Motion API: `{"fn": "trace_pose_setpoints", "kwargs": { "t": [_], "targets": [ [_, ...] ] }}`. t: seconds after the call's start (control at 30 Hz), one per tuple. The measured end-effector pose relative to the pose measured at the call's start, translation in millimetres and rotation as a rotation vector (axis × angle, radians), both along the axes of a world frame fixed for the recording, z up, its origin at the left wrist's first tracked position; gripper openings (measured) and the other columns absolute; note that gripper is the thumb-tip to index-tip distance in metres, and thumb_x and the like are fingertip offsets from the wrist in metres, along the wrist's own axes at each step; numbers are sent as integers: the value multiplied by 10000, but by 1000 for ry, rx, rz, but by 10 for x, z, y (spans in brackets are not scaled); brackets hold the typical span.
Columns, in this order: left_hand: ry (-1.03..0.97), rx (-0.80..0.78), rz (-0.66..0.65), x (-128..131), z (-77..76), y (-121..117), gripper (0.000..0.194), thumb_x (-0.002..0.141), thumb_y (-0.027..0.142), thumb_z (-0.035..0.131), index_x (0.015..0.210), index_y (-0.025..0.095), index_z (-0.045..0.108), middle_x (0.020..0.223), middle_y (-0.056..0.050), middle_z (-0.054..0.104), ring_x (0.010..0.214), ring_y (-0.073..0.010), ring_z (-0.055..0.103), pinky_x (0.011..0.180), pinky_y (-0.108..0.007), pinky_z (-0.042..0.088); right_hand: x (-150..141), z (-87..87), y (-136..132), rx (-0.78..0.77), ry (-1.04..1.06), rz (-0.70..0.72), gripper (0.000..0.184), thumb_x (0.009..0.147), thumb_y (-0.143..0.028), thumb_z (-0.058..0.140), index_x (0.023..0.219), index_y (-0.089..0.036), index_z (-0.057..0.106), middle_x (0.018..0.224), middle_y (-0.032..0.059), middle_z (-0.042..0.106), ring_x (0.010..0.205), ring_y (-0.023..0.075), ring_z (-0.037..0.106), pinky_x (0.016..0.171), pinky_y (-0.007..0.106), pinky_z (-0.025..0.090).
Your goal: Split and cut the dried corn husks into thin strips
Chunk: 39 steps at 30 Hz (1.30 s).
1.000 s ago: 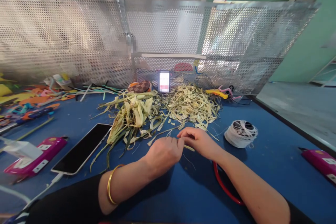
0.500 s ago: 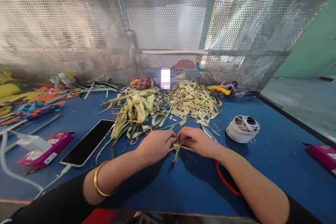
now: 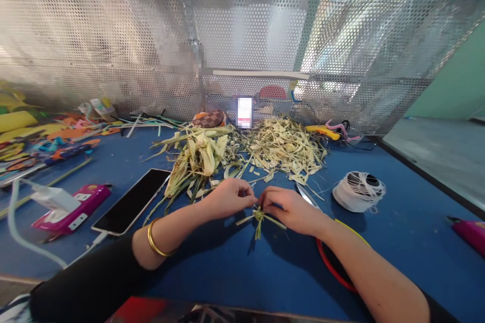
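Note:
A small knotted piece of pale green husk strips [image 3: 259, 216] is held just over the blue table, its loose ends sticking out to the sides and downward. My right hand [image 3: 290, 207] grips it from the upper right with bent fingers. Just above the knot, my left hand [image 3: 233, 196] is closed in a pinch, fingertips close to the right hand's. What the left fingertips hold is too small to make out. Scissors [image 3: 343, 277] with red and yellow handles lie partly under my right forearm.
Beyond my hands lie corn husks [image 3: 206, 154] and a heap of shredded husk [image 3: 286, 149]. White string on a spool [image 3: 358, 192] stands to the right. At left are a phone [image 3: 131, 202] and a purple power strip [image 3: 89, 207]. A perforated metal panel [image 3: 151, 45] borders the back.
My left hand has lifted slightly off the knotted piece, and the strip end on its left now shows free. My right hand keeps its grip. The whole view has shifted a little.

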<state>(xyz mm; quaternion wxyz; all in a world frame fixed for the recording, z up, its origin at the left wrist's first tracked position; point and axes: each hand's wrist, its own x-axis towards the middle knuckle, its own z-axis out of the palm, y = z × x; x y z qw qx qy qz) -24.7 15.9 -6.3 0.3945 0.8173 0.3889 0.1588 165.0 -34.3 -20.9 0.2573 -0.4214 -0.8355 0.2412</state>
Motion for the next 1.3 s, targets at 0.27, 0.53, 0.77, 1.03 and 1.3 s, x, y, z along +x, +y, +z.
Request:
{"fn": "trace_pose_setpoints", "kwargs": {
  "t": [0.27,0.53,0.77,1.03,1.3],
  "targets": [
    [-288,-526,112,68,-84,-71,178,672,316,583,618,146,581,425,39,504,414,-83,496,401,-177,287,3,2,-8,-15,-1,12,145,863,-124,507,755,-186,582,890,37,614,822,140,592,755,261,460],
    [-312,-699,54,38,-122,-13,279,694,411,630,671,135,596,679,-24,656,435,-64,527,379,-176,318,-9,-1,-17,-61,11,20,144,858,-152,525,730,-192,578,911,29,603,830,133,594,768,257,458],
    [-299,-753,115,24,-119,-30,154,586,180,713,720,118,667,635,-21,662,538,-96,594,523,-205,463,-22,32,-24,-96,8,-14,140,843,-147,536,719,-192,583,921,28,602,826,135,586,771,268,453],
    [-297,-706,273,142,-106,-71,34,674,94,638,680,115,665,549,-13,648,515,-95,604,561,-213,487,-25,29,-27,-113,27,-58,148,828,-109,533,727,-199,594,953,20,593,852,134,579,789,268,438],
    [-282,-695,242,170,-110,-64,21,678,127,640,669,120,659,576,-13,657,526,-96,610,568,-217,486,-32,23,-1,-187,87,-134,145,808,-109,538,701,-193,589,923,19,595,840,134,573,766,261,430]
  ]
}}
